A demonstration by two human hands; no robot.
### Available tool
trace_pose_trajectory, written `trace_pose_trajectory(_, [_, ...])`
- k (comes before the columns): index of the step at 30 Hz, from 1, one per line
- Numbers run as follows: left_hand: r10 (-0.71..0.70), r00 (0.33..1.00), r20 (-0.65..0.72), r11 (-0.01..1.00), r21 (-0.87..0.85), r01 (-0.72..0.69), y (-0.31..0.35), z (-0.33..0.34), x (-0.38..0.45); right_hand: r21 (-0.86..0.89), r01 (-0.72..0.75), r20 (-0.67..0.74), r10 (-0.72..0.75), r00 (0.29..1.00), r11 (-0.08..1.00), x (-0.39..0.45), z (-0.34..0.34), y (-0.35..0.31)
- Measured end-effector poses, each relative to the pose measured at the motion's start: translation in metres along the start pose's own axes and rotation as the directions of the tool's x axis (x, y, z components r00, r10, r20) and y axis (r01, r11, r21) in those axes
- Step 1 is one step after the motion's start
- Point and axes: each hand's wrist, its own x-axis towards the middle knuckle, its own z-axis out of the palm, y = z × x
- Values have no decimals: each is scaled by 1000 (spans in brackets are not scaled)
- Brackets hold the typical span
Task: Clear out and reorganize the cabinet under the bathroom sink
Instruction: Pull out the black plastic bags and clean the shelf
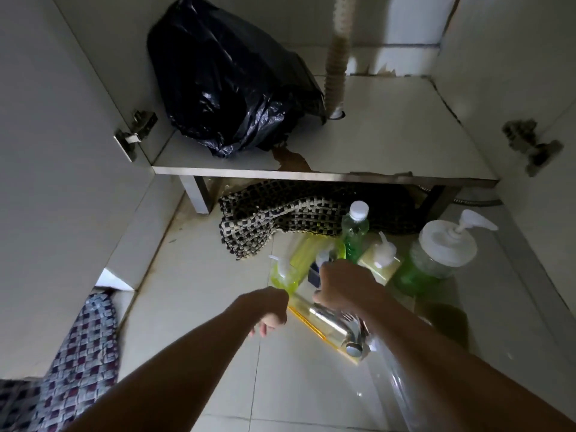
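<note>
The open cabinet's white floor (389, 132) holds a full black rubbish bag (230, 82) at its back left. On the tiles in front stand a green bottle with a white cap (353, 235), a big green pump bottle (436, 254), a pale yellow pump bottle (378, 260) and a small yellow-green pump bottle (282, 275). A yellow see-through tray (311, 322) holds a chrome fitting (339, 328). My right hand (346, 285) reaches down over the tray and a blue-topped item; its fingers are hidden. My left hand (268, 310) is curled with nothing visible in it, beside the small pump bottle.
A corrugated drain hose (336, 54) drops into the cabinet floor. Both cabinet doors stand open, with hinges at left (134, 132) and right (530, 145). A black-and-white woven mat (280, 219) lies bunched under the cabinet. A checked cloth (81, 353) is at lower left, and clear plastic (392, 372) at lower right.
</note>
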Motion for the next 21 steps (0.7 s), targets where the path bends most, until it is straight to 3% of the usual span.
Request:
trace_pose_trajectory(2, [-24, 998, 55, 1000, 5, 24, -6, -42, -20, 106, 66, 0, -66, 998, 992, 0, -45, -14])
trace_pose_trajectory(4, [-53, 998, 15, 998, -43, 54, -14, -91, -45, 231, 152, -42, -147, 988, 961, -3, -87, -26])
trace_pose_trajectory(6, [-59, 996, -74, 990, -132, 49, -29, -138, -68, 345, 226, -150, -184, 971, 911, -4, -124, -32])
trace_pose_trajectory(8, [-22, 965, -261, 952, -301, -60, -44, -177, -85, 479, 249, -256, -138, 957, 842, 9, -155, -30])
trace_pose_trajectory(9, [-2, 920, -393, 904, -394, -167, -50, -192, -89, 512, 241, -312, -83, 947, 825, 20, -169, -27])
trace_pose_trajectory(11, [-47, 772, -634, 715, -561, -418, -58, -212, -91, 520, 204, -418, 39, 908, 829, 50, -198, -25])
trace_pose_trajectory(13, [-169, 668, -725, 490, -650, -581, -59, -225, -83, 482, 189, -483, 79, 872, 856, 80, -226, -33])
trace_pose_trajectory(17, [-271, 701, -659, 173, -750, -638, -56, -244, -48, 219, 166, -562, -15, 827, 962, 146, -255, -78])
trace_pose_trajectory(19, [-280, 709, -647, 122, -756, -643, -51, -252, -35, 127, 63, -517, 12, 856, 990, 181, -257, -95])
trace_pose_trajectory(21, [-269, 709, -652, 104, -751, -652, -48, -258, -25, 178, -15, -442, 93, 892, 984, 209, -255, -95])
